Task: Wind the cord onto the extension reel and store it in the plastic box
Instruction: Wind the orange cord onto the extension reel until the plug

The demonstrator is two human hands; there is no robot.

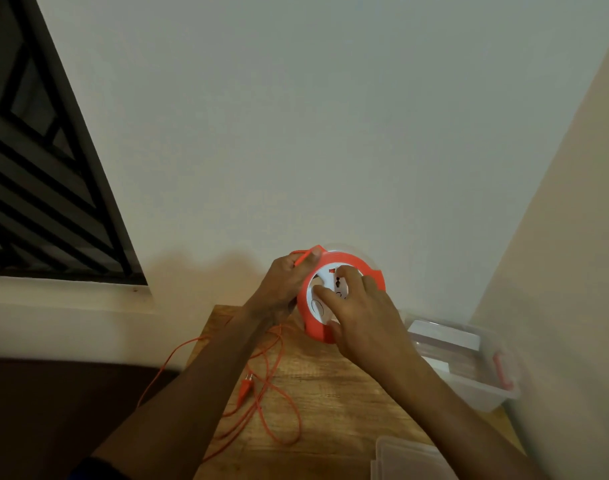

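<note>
An orange extension reel [317, 332] with a white socket face is held up on edge above the far end of the wooden table [334, 393]. My left hand [283, 284] grips its left rim and pinches the orange cord [277, 370] near the top. My right hand [360, 311] lies over the white face, fingers closed on it. The loose cord falls from the reel in loops across the table and over its left edge. Its orange plug [245, 389] lies on the wood. The clear plastic box [469, 382] with an orange latch stands open at the right.
The clear box lid [407, 459] lies at the table's near right corner. White walls close in behind and on the right. A dark window grille [36, 168] is at the left, with a sill below it.
</note>
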